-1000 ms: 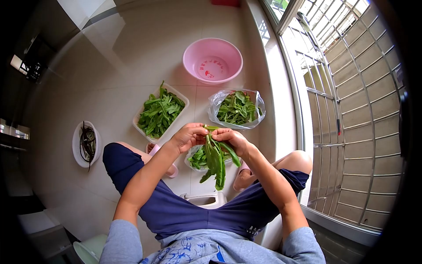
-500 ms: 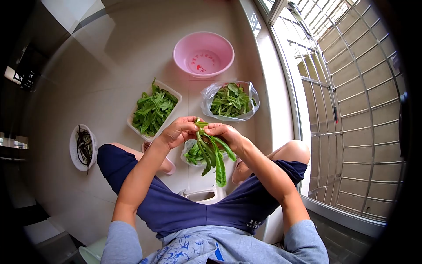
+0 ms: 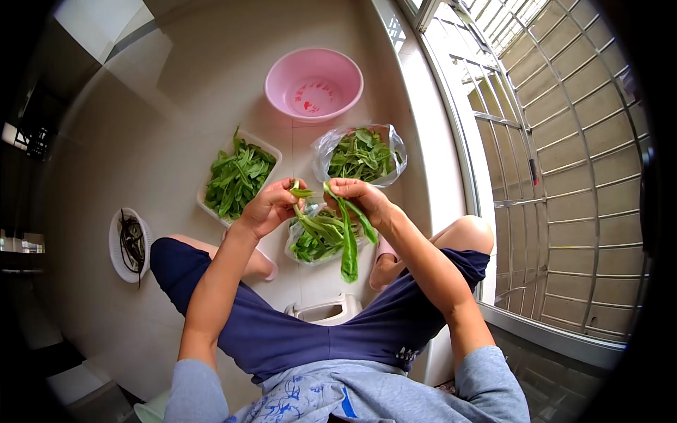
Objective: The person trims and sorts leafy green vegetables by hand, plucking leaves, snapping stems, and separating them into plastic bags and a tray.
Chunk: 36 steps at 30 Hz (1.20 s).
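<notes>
My left hand (image 3: pixel 269 209) is closed in a pinch on a leafy green stem (image 3: pixel 303 192), whose pale cut end points up. To its right, my right hand (image 3: pixel 361 197) is closed on long green leaves (image 3: pixel 348 247) that hang down from the fingers. A gap separates the two hands. Beneath them, on the floor between my feet, a clear plastic bag (image 3: pixel 290 248) holds more greens (image 3: pixel 308 247). Some stalks below my left fingers overlap the bag's greens, and I cannot tell whether that hand holds them.
A white tray (image 3: pixel 279 159) of leaves lies ahead on the left, a plastic bag (image 3: pixel 400 151) of leaves on the right. Beyond them stands a pink basin (image 3: pixel 314 84). A white basket (image 3: pixel 116 243) with dark, stringy pieces sits far left. A barred window (image 3: pixel 557 169) borders the right.
My hands have moved apart, and the bunch they held together is now split between them. The view has shifted slightly, and more of the bag below shows.
</notes>
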Tool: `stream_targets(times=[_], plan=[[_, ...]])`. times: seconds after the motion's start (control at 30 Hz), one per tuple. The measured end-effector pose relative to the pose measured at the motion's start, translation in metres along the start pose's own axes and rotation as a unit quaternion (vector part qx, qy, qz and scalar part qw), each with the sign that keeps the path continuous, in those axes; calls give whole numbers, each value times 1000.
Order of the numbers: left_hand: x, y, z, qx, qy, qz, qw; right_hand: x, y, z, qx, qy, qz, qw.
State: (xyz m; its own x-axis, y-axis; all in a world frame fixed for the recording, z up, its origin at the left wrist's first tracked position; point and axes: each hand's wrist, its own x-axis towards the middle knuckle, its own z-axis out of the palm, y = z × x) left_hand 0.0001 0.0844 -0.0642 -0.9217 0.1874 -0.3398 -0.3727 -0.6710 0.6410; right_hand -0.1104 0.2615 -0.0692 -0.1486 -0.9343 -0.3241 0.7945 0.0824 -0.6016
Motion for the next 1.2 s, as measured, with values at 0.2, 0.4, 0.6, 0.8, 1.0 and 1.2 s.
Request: stream_targets(times=[0.2, 0.4, 0.6, 0.8, 1.0, 1.2], plan=[[-1, -9, 2, 21, 5, -14, 1000, -7, -23, -10, -5, 129, -125, 984], [3, -18, 17, -2, -8, -55, 998, -5, -23, -17, 18, 213, -189, 958], [3, -21, 17, 131, 19, -87, 987, -3, -21, -21, 28, 242, -218, 945], [4, -23, 17, 146, 74, -86, 983, -1, -20, -15, -6, 248, -247, 937], [10, -28, 4, 136, 104, -111, 979, -7, -18, 19, -169, 246, -337, 893], [4, -47, 18, 227, 80, -113, 964, -3, -36, 49, -266, 271, -414, 828]])
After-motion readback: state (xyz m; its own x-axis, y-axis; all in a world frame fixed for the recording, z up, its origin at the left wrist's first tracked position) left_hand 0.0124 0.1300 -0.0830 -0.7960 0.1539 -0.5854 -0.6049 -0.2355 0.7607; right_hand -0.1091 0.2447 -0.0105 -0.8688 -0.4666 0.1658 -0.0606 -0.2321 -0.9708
